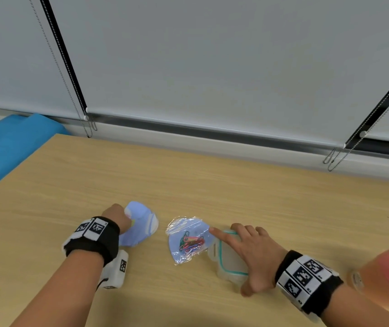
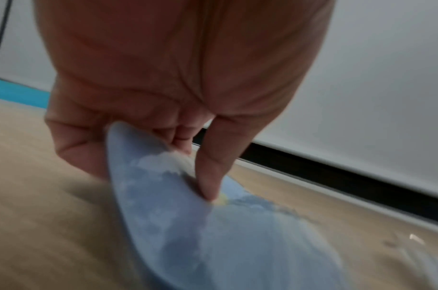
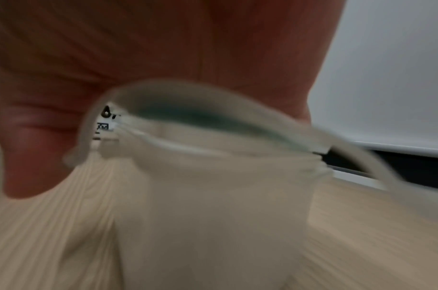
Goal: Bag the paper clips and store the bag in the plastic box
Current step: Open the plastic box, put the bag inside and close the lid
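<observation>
Gripping translucent box [image 1: 230, 257], right hand [image 1: 258, 253]; left hand [image 1: 115, 217] pinches curved blue sheet [image 1: 142, 219]

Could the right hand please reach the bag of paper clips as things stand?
Probably yes: the right hand, holding the plastic box, has its index finger at the edge of the bag, nothing between.
</observation>
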Available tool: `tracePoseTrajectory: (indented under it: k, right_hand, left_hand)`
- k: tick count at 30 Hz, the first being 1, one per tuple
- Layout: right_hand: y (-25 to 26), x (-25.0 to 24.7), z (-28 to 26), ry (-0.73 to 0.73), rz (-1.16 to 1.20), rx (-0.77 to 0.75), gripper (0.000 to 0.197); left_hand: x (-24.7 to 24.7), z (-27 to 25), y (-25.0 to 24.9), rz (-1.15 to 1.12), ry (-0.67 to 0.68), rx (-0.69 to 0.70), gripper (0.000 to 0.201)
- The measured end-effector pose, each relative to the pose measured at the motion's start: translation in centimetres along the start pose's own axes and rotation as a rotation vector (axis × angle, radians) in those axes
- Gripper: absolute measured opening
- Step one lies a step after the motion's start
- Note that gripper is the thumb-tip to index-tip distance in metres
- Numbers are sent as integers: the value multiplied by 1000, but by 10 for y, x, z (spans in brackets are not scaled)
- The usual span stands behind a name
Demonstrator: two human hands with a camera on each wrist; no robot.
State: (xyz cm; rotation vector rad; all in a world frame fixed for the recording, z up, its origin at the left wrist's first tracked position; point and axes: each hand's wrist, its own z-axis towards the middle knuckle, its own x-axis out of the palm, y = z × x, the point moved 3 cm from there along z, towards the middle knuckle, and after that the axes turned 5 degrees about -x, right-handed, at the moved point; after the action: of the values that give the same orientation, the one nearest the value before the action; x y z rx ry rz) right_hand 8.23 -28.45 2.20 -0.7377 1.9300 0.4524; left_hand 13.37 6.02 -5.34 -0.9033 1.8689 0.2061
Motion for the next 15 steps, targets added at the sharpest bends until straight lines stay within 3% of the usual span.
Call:
tracePoseTrajectory:
  k: [4, 7, 11, 15]
  right_hand:
    - [-1, -5, -7, -89, 90, 14, 139]
    - [-8, -16, -14, -175, 211, 32, 138]
    - [-39, -31, -34, -386, 590, 78, 136]
    - [-69, -25, -60, -570, 953, 125, 133]
  left_hand:
    - [-9, -7, 6, -121, 35, 72, 34]
    - [-29, -25, 8, -260, -29, 141, 30]
    - [-58, -59, -4, -457, -92, 300, 23]
    - [-51, -102, -61, -648, 35, 539, 11]
